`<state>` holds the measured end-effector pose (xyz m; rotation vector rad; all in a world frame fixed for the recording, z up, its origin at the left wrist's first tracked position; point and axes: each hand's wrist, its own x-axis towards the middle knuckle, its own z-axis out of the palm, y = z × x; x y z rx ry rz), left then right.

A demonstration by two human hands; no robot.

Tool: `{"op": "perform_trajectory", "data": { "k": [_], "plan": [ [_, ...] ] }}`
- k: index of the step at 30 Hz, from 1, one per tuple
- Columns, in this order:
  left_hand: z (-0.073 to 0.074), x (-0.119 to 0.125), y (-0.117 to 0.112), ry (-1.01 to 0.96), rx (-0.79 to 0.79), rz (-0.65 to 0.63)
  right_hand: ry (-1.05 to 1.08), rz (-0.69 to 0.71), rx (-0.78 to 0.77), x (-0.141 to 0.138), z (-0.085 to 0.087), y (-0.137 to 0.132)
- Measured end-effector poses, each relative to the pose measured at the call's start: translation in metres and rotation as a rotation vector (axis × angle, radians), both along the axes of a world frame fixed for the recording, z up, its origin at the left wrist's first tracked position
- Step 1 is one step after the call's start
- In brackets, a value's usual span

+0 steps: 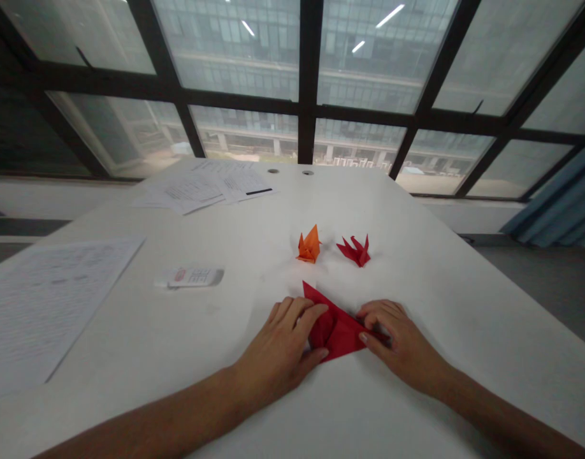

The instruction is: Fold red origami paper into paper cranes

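Note:
Low in the middle of the view lies a folded sheet of red origami paper (343, 335), roughly triangular, with one point sticking up at its far left. My left hand (285, 335) grips its left side, fingers on top and thumb at the near edge. The right corner of the paper is pinched between the thumb and fingers of my right hand (397, 341); the fingers partly hide that corner. Just beyond stand an orange folded paper figure (310, 245) and a red folded paper figure (357, 251), side by side and untouched.
All of this is on a white table (254, 408). A small white packet with printing (194, 276) lies left of the figures. Printed sheets (48, 306) cover the left edge, and more papers (201, 185) are spread at the back left. Large windows (235, 51) rise behind the table.

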<state>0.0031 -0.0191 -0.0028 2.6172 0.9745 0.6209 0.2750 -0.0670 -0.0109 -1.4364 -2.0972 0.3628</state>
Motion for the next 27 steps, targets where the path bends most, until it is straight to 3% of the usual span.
{"op": "perform_trajectory", "data": {
  "k": [3,6,10,15,20,27],
  "plan": [
    [0.002,-0.001,0.002,-0.039,0.007,0.042,0.105,-0.041,0.047,-0.003,0.000,-0.003],
    [0.004,-0.001,0.003,-0.040,0.012,-0.054,0.204,-0.109,0.156,-0.012,0.001,-0.008],
    [0.008,0.002,0.000,-0.046,-0.069,-0.196,0.187,-0.090,0.315,-0.026,0.003,-0.019],
    [0.012,0.005,-0.002,-0.148,-0.237,-0.295,0.148,0.029,0.227,-0.037,0.003,-0.033],
    [0.016,0.007,-0.001,-0.261,-0.415,-0.227,0.058,0.192,0.252,-0.041,0.008,-0.038],
    [0.030,0.011,0.001,-0.342,-0.470,-0.220,0.023,0.149,0.243,-0.041,0.008,-0.039]
  ]
}}
